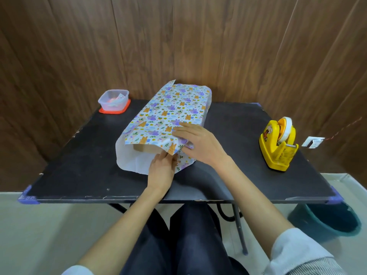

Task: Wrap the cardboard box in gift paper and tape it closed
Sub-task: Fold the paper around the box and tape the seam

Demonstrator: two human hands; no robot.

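At the far left corner of the black bench (79,165) stands a clear plastic tub (114,100) on a red lid. In the middle of the bench lies the cardboard box (142,148), lengthwise away from the person and covered by the gift paper (174,108), printed side out. Only a brown strip of the box shows at the near, open end, where the paper's white inner side curls out onto the bench. The left hand (160,171) reaches into that open end, its fingertips tucked under the paper's edge; whether it pinches the paper cannot be told. Just beside it, the right hand (198,143) lies flat on the near right corner of the wrapped top, fingers straight and pressing the paper down, thumb lower on the near side. Well apart to the right stands a yellow tape dispenser (278,147). A teal bucket (325,221) sits on the floor below the bench's near right corner.
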